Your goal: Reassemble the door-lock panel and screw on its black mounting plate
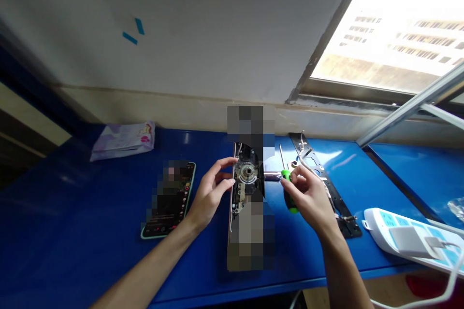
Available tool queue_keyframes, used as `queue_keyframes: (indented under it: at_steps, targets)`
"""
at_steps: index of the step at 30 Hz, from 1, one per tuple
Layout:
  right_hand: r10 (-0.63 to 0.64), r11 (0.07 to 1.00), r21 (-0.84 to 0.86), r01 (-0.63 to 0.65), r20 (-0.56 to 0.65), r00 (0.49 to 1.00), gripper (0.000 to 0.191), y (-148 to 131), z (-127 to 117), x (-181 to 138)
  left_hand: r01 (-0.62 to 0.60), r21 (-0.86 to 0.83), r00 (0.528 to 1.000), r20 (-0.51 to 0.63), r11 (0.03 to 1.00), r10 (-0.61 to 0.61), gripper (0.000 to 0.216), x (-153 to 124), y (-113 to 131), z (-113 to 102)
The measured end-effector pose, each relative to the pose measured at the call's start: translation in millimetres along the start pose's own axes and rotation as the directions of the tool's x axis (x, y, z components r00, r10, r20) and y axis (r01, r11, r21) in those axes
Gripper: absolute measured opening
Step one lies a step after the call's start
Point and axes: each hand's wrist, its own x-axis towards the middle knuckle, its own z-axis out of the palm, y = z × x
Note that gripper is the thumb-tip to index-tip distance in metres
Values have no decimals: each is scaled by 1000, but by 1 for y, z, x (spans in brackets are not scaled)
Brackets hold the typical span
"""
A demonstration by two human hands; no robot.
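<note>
In front of me stands a long, narrow door lock panel (248, 172), its inner mechanism with a round hub and a square hole facing me. Blurred blocks hide its upper and lower parts. A shiny metal lever (271, 176) sticks out from its right side. The thumb and fingertips of my left hand (212, 193) hold the panel's left edge. My right hand (308, 193) is closed around a green and black screwdriver (290, 200) beside the lever's end. The screwdriver's thin shaft points away from me, not touching the mechanism.
A phone (170, 203) with a lit screen lies left. Behind it is a pale purple packet (123, 140). A black perforated plate (340, 203) with wires lies right, near a white power strip (384, 222) with a plugged-in charger (409, 241). A wall and window bound the blue table (97, 217).
</note>
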Motion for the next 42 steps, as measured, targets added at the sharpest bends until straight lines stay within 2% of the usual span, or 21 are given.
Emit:
queue_keyframes:
  at_steps: [6,10,14,29,42]
  targets:
    - [-53,952,-296,78,90,994,27,4,16,3,-19,50,1000,-7,999,19,42,3,-5,0]
    - [-64,900,-421,113,130,989,23,9,22,4,-45,52,999,-22,998,46,51,6,-9,2]
    - [-70,850,-507,142,158,985,19,15,25,5,-69,79,997,-20,994,71,50,7,-11,3]
    - [-74,733,-650,201,218,973,12,23,27,5,-78,186,996,-19,979,83,57,-1,-6,4]
    - [-71,714,-672,196,210,975,9,22,29,3,-82,223,994,-47,971,95,75,-5,-2,6]
